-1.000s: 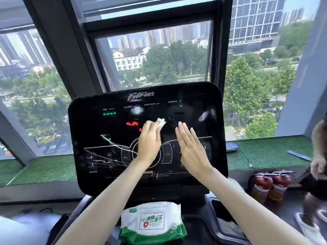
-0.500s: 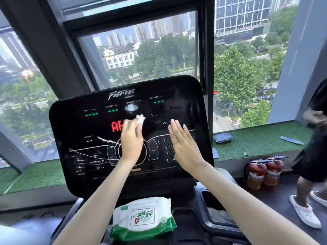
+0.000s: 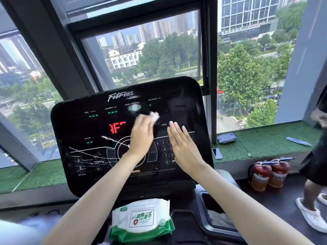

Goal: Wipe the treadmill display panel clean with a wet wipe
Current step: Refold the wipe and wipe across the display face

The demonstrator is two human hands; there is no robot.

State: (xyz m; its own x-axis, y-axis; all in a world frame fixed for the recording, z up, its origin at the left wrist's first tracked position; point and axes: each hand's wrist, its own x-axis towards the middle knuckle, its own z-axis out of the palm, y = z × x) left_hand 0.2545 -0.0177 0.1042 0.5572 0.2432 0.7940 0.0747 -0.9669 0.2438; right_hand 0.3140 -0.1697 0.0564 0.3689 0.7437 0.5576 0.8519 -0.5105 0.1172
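Observation:
The black treadmill display panel (image 3: 74,131) stands in front of me with lit red and green readouts and white scratch marks at its lower left. My left hand (image 3: 141,137) holds a small white wet wipe (image 3: 155,116) against the panel's middle, below the heart rate readout. My right hand (image 3: 184,147) lies flat with straight fingers on the number keypad at the panel's right. A white and green pack of wet wipes (image 3: 141,221) lies on the console below the panel.
A phone (image 3: 217,153) and a blue cloth (image 3: 227,137) lie on the green turf ledge to the right. Two red fire extinguishers (image 3: 269,174) stand on the floor at right. A person (image 3: 316,163) in white shoes stands at the far right.
My left hand with the wipe has slid to the right across the panel. The right hand stays flat on the keypad. The view has shifted slightly.

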